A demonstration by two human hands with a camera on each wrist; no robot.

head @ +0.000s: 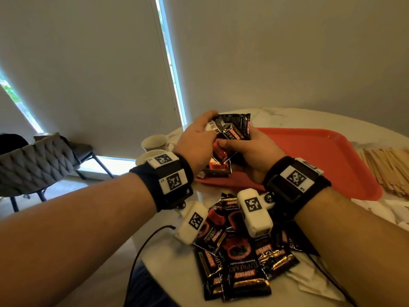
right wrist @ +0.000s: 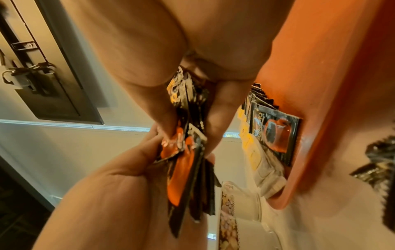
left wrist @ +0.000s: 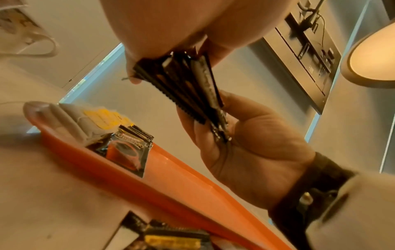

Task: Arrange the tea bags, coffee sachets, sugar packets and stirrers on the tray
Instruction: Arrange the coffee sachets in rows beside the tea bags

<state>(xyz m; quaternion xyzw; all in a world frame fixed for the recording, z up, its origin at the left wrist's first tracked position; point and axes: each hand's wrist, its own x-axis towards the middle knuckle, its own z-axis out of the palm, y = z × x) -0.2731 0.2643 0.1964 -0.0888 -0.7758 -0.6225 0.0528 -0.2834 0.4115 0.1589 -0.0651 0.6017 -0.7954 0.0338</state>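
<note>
Black sachets in hand [head: 230,134]: small bunch of coffee sachets, held up above the near-left corner of the tray, clamped between both hands.
left hand [head: 197,145]: fingers curled over the top and left edge of the bunch, gripping it.
right hand [head: 250,151]: thumb across the front of the bunch, fingers curled behind, gripping it.
hands: together, touching around the same bunch.
tray [head: 321,151]: red plastic, on the white marble table [head: 287,118], far right of the hands.
sachets on tray [head: 218,168]: short stack of coffee sachets lying in the near-left corner, directly under the hands.
tea bags [left wrist: 85,121]: white with yellow tags, on the tray just beyond that stack, seen from the left wrist view.
loose sachets [head: 241,258]: heap on the table near the person, off the tray.
stirrers [head: 389,169]: wooden, piled on the table right of the tray, off it.
cups [head: 155,144]: two white ones, left of the tray.
chair [head: 37,165]: grey quilted, far left.
</note>
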